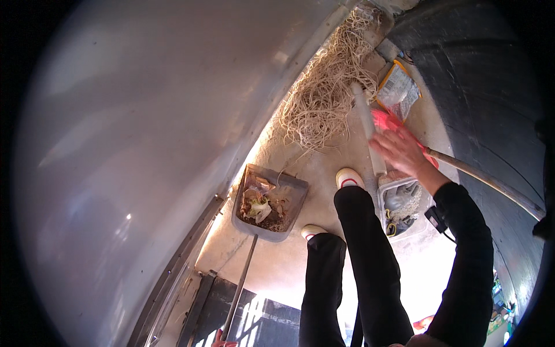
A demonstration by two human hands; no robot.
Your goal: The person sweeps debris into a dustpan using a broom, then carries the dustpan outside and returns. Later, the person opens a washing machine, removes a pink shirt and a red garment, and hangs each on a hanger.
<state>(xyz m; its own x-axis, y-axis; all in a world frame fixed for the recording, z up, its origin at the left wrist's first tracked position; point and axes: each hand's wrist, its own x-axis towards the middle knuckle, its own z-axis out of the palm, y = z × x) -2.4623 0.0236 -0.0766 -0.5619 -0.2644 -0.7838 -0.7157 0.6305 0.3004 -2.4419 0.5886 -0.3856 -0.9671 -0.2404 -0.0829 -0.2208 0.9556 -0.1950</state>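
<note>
At the lower edge, my left hand point(223, 342) is mostly cut off; its visible fingers close around the long handle of a grey dustpan point(296, 189). Dry leaves, a clear wrapper and a pale green-white scrap point(260, 210) lie in the pan, which rests on the floor. My right hand point(400, 152) reaches forward with fingers stretched out, slightly blurred, and nothing shows in it. Close by it are a pale pipe point(363, 115) and a red broom head point(388, 119) with a wooden handle point(488, 181). Whether the hand touches either I cannot tell.
A tangled heap of beige cord point(324, 101) lies along the left metal wall point(156, 98). A yellow-edged plastic bag point(400, 89) is beyond the broom. A clear tub point(404, 211) of odds and ends stands beside my right leg. Dark sheeting point(462, 75) rises on the right.
</note>
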